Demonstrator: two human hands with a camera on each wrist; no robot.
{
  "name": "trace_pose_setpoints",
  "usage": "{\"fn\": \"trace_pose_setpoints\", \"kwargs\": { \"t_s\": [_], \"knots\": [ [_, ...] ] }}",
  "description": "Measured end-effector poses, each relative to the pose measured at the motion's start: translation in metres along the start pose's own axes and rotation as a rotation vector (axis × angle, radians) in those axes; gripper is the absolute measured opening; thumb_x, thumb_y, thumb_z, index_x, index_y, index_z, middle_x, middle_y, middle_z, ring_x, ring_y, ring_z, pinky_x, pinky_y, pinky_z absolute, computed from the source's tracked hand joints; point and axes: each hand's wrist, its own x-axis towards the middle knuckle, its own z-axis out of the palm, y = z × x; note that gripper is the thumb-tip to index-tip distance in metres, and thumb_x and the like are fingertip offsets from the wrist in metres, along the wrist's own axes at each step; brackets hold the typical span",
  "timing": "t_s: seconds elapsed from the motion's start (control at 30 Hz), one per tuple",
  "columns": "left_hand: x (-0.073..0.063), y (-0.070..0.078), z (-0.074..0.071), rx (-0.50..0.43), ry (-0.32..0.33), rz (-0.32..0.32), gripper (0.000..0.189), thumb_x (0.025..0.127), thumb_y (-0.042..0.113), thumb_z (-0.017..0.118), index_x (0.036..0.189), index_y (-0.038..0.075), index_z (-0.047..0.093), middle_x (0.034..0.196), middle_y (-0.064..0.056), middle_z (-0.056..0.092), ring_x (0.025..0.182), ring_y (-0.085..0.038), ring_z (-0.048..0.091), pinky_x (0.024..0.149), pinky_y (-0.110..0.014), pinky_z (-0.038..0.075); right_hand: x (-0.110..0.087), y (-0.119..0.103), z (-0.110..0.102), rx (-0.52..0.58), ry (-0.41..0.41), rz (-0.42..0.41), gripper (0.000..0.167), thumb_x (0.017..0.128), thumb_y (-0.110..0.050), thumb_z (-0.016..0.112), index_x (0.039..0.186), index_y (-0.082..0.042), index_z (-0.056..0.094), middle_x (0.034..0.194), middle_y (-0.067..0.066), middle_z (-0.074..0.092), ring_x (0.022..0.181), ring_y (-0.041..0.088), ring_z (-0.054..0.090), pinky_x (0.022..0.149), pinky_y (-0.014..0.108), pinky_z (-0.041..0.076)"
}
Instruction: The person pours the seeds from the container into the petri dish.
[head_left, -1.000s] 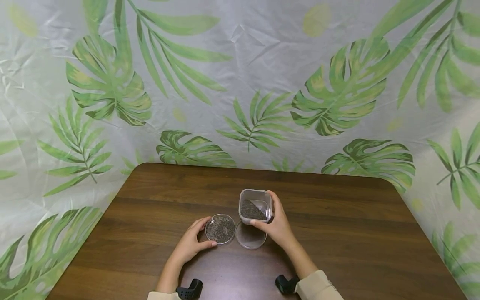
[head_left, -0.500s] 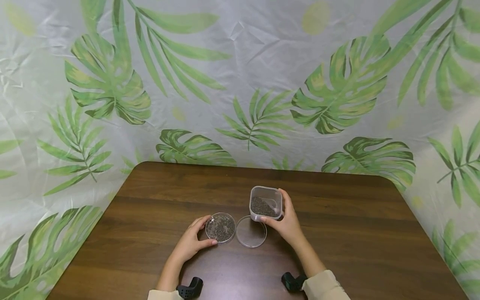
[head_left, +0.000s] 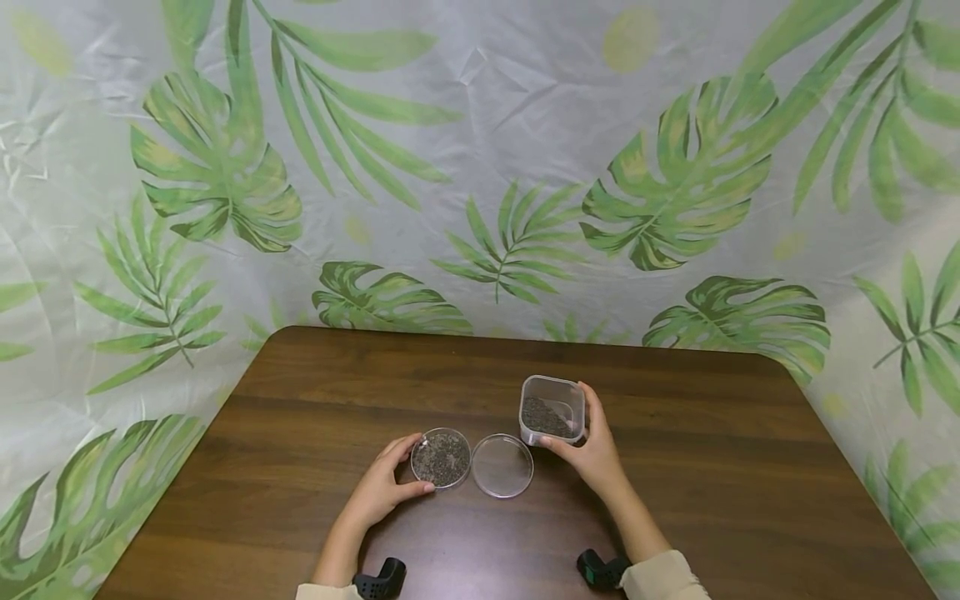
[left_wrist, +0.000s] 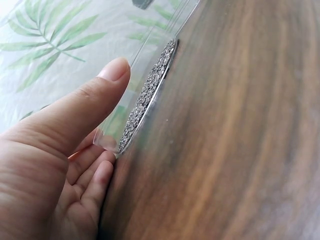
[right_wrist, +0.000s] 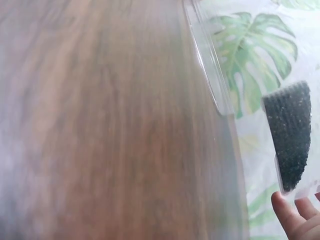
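Note:
My left hand (head_left: 381, 490) rests at the left of a round clear petri dish (left_wrist: 106, 138), its thumb and fingers on either side of the wall. Dark grey granules cover the dish's floor. Just right of it lies the other clear round dish half (head_left: 502, 467), with nothing in it. My right hand (head_left: 596, 457) grips a square clear plastic container (head_left: 570, 398) by its right side, thumb at the near wall and fingers behind. Inside, a heap of dark granules (right_wrist: 289, 135) lies slanted toward the left. In the right wrist view the container shows above the table's level.
The brown wooden table (head_left: 720, 483) spreads out on both sides of the hands. Behind it hangs a pale leaf-printed cloth (head_left: 525, 125). Black camera mounts (head_left: 381, 579) sit at both wrists, close over the table's near part.
My right hand has carried the container to the right, off its overlap with the bare dish half. My left hand stays at the granule-filled dish.

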Motion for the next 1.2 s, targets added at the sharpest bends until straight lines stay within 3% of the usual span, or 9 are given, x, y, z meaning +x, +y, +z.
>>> {"fn": "trace_pose_setpoints", "kwargs": {
  "t_s": [0.2, 0.5, 0.73, 0.9, 1.2],
  "knots": [
    [0.001, 0.001, 0.0, 0.0, -0.001, -0.003, 0.078, 0.064, 0.029, 0.08, 0.13, 0.005, 0.046, 0.126, -0.009, 0.047, 0.11, -0.027, 0.047, 0.093, -0.047, 0.035, -0.003, 0.004, -0.009, -0.026, 0.01, 0.028, 0.094, 0.07, -0.007, 0.077, 0.141, -0.003, 0.016, 0.135, 0.022, 0.028, 0.118, 0.038, 0.032, 0.092, 0.055, 0.032],
    [0.001, 0.001, 0.0, -0.004, 0.0, 0.0, 0.077, 0.064, 0.026, 0.081, 0.13, 0.005, 0.046, 0.126, -0.009, 0.047, 0.109, -0.027, 0.048, 0.093, -0.046, 0.035, -0.005, 0.014, -0.023, -0.029, 0.043, 0.056, 0.093, 0.07, -0.004, 0.075, 0.142, -0.004, 0.016, 0.135, 0.025, 0.029, 0.117, 0.04, 0.032, 0.093, 0.056, 0.03],
    [0.001, 0.001, 0.0, -0.011, -0.001, -0.005, 0.077, 0.064, 0.026, 0.081, 0.13, 0.005, 0.046, 0.127, -0.008, 0.047, 0.11, -0.025, 0.048, 0.094, -0.044, 0.035, -0.006, 0.034, -0.035, -0.042, 0.033, 0.083, 0.095, 0.074, -0.011, 0.074, 0.145, -0.015, 0.011, 0.142, 0.017, 0.02, 0.123, 0.036, 0.027, 0.094, 0.055, 0.031],
    [0.001, 0.0, 0.0, -0.003, 0.007, 0.011, 0.077, 0.064, 0.026, 0.08, 0.129, 0.003, 0.046, 0.126, -0.009, 0.048, 0.108, -0.027, 0.048, 0.092, -0.046, 0.036, -0.006, 0.03, -0.04, -0.032, 0.027, 0.089, 0.094, 0.074, -0.009, 0.074, 0.144, -0.01, 0.011, 0.143, 0.02, 0.017, 0.124, 0.04, 0.024, 0.093, 0.058, 0.03],
    [0.001, 0.0, 0.001, 0.009, -0.006, 0.0, 0.078, 0.064, 0.026, 0.08, 0.13, 0.004, 0.045, 0.127, -0.01, 0.047, 0.109, -0.027, 0.048, 0.092, -0.045, 0.036, -0.005, 0.058, -0.05, -0.115, 0.022, 0.114, 0.096, 0.075, -0.017, 0.074, 0.145, -0.017, 0.009, 0.146, 0.015, 0.013, 0.128, 0.035, 0.02, 0.093, 0.057, 0.03]
  ]
}}
